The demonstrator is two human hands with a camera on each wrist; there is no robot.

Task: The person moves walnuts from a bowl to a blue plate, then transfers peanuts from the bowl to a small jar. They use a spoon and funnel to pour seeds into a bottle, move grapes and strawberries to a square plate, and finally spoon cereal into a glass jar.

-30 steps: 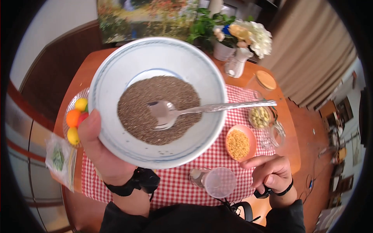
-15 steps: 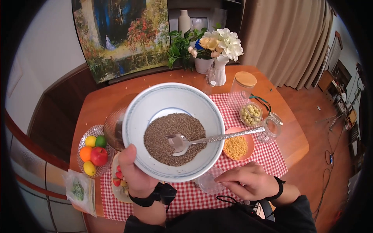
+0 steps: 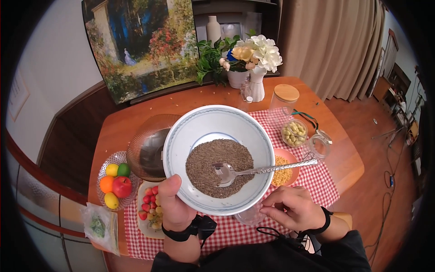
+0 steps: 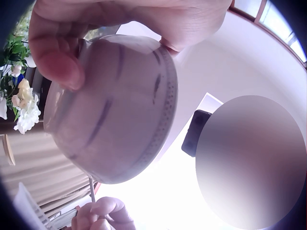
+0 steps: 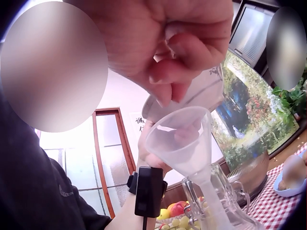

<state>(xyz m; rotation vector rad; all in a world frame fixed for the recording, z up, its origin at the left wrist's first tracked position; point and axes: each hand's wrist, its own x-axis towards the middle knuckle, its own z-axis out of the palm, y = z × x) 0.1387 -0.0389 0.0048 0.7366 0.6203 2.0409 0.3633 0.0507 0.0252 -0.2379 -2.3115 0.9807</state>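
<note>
A white bowl with a blue-lined rim holds small brown seeds and a metal spoon, whose handle extends over the right rim. My left hand grips the bowl's left side, thumb at the rim; the left wrist view shows its fingers around the bowl. Below the bowl's lower right, a clear plastic funnel stands in a glass jar. My right hand is just above the funnel, fingers curled and tips close together, with nothing visible between them.
Fruit plate, herb bag, strawberry and grape dish and dark glass bowl at left. Orange bowl, glass of green pieces, lidded jar at right; vase behind.
The bowl and my left hand have shifted right and down in the head view, which has tilted up. My right hand's extended finger has curled in beside the thumb, near the funnel.
</note>
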